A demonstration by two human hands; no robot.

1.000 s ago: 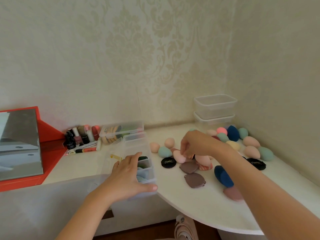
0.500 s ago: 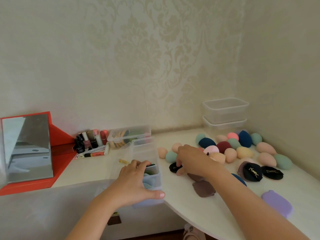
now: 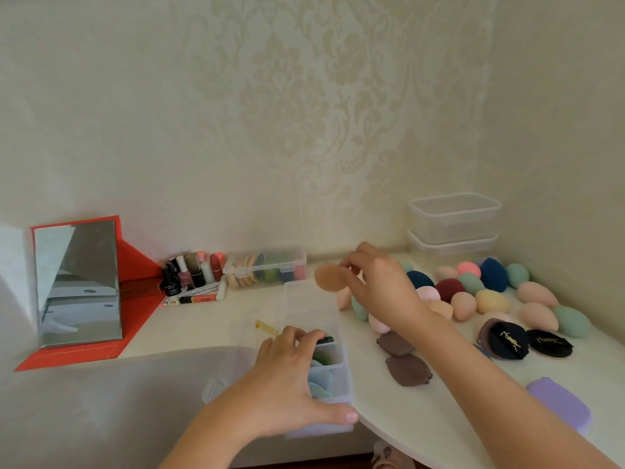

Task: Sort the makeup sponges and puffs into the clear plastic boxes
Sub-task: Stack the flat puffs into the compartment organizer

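Observation:
My right hand pinches a flat round peach puff and holds it in the air above the far end of a long clear divided box. My left hand grips the near end of that box, thumb along its front wall; blue and green puffs lie in its near compartments. Egg-shaped sponges in pink, teal, navy and maroon lie in a cluster on the white table. Two brown flat puffs and two black round puffs lie nearer me.
Two empty clear boxes are stacked in the back right corner. Another clear box with puffs stands by the wall, next to nail polish bottles. A red-framed mirror stands at left. A lilac case lies at right.
My right hand has lifted from the table among the sponges, now holding the peach puff up over the divided box. My left hand has stayed on the box.

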